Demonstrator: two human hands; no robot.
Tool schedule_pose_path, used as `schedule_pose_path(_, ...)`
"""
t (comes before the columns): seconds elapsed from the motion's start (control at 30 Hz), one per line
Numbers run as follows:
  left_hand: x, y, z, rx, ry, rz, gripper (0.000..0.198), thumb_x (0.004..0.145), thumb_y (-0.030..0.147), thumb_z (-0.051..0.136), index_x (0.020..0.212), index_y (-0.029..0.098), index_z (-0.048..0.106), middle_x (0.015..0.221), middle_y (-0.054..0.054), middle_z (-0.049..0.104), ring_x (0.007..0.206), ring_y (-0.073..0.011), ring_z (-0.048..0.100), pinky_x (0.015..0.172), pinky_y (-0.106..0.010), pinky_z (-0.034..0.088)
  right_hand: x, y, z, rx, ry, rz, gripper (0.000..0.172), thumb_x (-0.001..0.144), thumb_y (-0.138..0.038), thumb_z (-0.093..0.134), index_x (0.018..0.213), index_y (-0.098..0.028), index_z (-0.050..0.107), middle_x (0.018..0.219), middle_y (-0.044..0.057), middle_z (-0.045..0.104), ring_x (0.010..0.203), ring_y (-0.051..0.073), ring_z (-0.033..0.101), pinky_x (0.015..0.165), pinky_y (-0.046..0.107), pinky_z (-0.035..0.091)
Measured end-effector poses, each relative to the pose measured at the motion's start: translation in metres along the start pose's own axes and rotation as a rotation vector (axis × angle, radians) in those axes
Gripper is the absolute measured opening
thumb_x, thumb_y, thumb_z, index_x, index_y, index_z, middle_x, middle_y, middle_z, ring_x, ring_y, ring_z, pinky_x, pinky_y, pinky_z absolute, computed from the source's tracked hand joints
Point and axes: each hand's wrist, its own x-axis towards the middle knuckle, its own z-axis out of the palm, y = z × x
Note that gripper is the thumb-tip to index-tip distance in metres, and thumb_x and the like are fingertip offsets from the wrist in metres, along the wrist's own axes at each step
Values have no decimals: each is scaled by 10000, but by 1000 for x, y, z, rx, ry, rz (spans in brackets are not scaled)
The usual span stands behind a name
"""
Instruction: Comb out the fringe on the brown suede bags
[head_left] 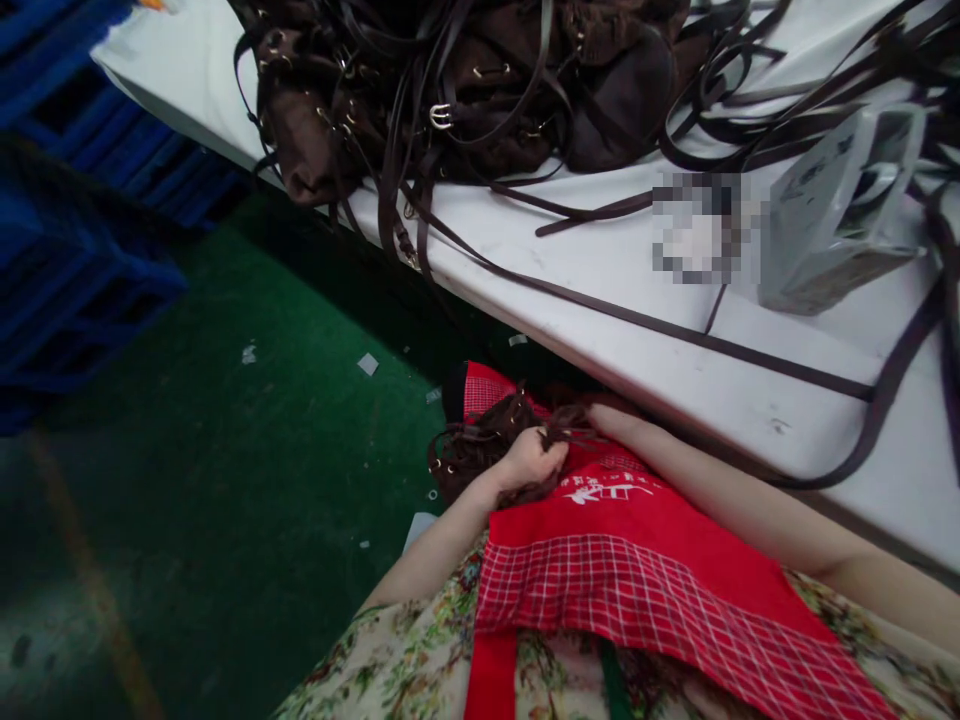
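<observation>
My left hand (531,460) is closed around a tangled bundle of dark brown leather straps (480,450) lying on my lap, over a red apron (637,560). My right hand (600,415) reaches into the same bundle just under the table edge; its fingers are hidden by the straps and the shadow. Both forearms stretch down from the lower right.
A white table (600,290) runs diagonally above my lap. A heap of brown leather bags and straps (465,90) lies on it, with long straps trailing across. A grey box (840,210) stands at the right. Blue crates (75,200) sit on the green floor at the left.
</observation>
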Motion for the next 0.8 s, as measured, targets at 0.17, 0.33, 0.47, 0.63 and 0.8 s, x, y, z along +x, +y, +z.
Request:
schedule_pose_path(0.17,-2,-12,-37,-212,142,-25,388,908,355,277,567,196,377,538,-1,459,560,-110,448,652,-250,420,-17,-8,-15,-236,157,50,343,979,-344,329,887,-145,594,854,125,659,774,215,606,750,313,420)
schedule_pose_path(0.33,-5,-3,-39,-328,28,-41,377,889,386,370,601,166,472,612,-20,518,622,-116,482,696,-251,429,-41,-44,-13,-298,157,-243,360,998,-414,235,927,-210,523,790,53,655,696,192,616,646,277,397)
schedule_pose_path(0.47,-11,6,-30,-379,-86,-42,339,868,338,426,587,159,490,592,-12,515,603,-113,481,666,-246,429,-40,-59,-1,-552,41,-285,331,997,-368,268,907,-212,545,833,57,683,715,191,637,590,270,350)
schedule_pose_path(0.63,-15,14,-23,-304,-58,19,474,919,449,396,537,173,447,518,0,477,540,-99,455,639,-243,426,-25,-51,0,-721,100,-187,301,995,-331,287,966,-209,560,877,70,686,720,192,638,551,270,314)
schedule_pose_path(0.8,-15,17,-24,-283,4,27,540,943,511,337,534,174,440,510,1,470,530,-94,469,636,-245,424,-14,-34,-7,-709,173,-117,341,1003,-342,253,1007,-201,563,868,81,681,710,198,635,554,286,325)
